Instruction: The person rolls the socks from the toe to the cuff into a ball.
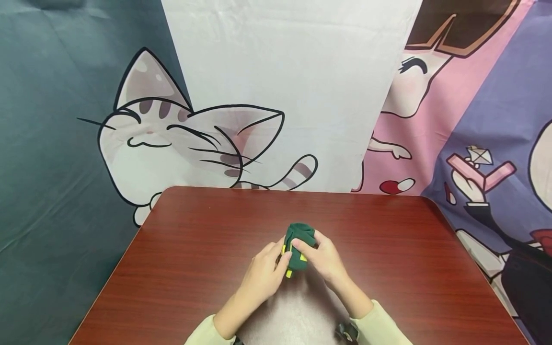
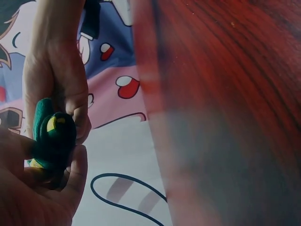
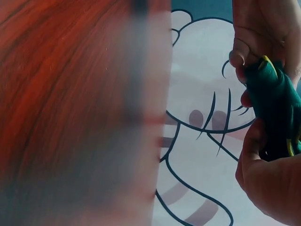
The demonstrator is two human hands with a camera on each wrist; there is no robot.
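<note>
A small dark green cloth bundle (image 1: 300,230) with bright yellow patches is held up over the table, near the middle of the head view. My left hand (image 1: 262,274) grips its left side, thumb lying along the near face. From the right, my right hand (image 1: 327,261) holds it with the thumb pressed on the front and the fingers behind. In the left wrist view the cloth (image 2: 43,115) looks rolled or folded in layers. The right wrist view shows the cloth (image 3: 270,99) stretching from one hand to the other, a yellow edge at its top.
The reddish-brown wooden table (image 1: 194,239) spreads out beneath both hands. Behind its far edge hangs a printed backdrop (image 1: 293,72) with a cartoon cat. A black strap piece (image 1: 347,331) shows at the right sleeve (image 1: 379,326).
</note>
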